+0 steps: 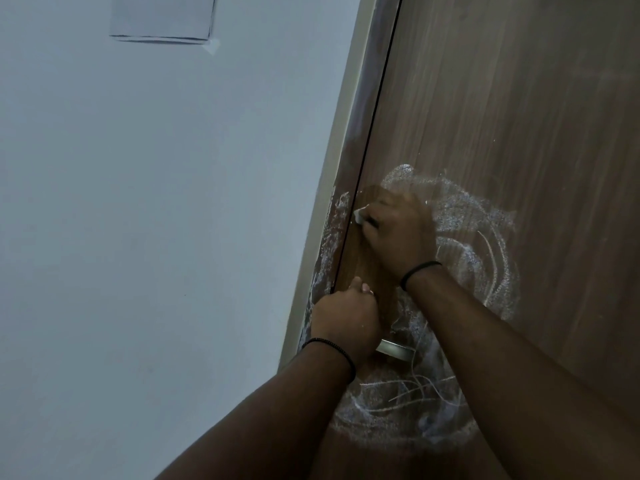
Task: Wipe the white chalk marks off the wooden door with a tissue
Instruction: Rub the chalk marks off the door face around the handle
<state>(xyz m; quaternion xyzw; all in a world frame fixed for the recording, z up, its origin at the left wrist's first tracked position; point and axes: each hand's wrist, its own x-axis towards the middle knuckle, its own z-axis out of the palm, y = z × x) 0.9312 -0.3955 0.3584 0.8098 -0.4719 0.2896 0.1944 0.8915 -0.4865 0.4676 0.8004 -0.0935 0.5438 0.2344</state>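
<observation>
Two hands busy: right hand (398,233) pinches a balled tissue (360,215) against the door (519,116), chalk marks (478,216) at 3 o'clock. Left hand (343,320) fingers curled round the handle (394,349). Tissue's soft, tears easily, so keep it wadded.

head cam | faces forward-down | close on door (502,109) | tilted
</observation>
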